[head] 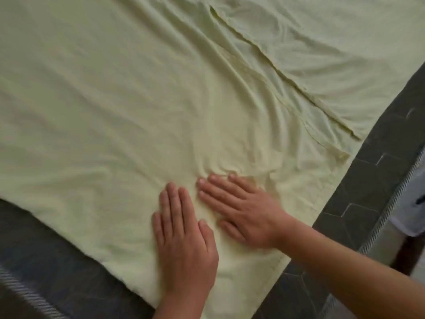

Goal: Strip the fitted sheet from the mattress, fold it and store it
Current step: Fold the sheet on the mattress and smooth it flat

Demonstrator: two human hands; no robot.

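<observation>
The pale yellow-green fitted sheet lies spread over the dark grey mattress, off its corners. One layer is folded over another, with a hemmed edge running diagonally at the upper right. My left hand lies flat, palm down, on the sheet near its near corner, fingers together. My right hand presses flat beside it, fingers angled up and left, with wrinkles bunched just ahead of the fingertips. Neither hand grips the cloth.
The bare mattress shows at the lower left and along the right, with striped piping on its rim. A white object sits past the right edge of the bed.
</observation>
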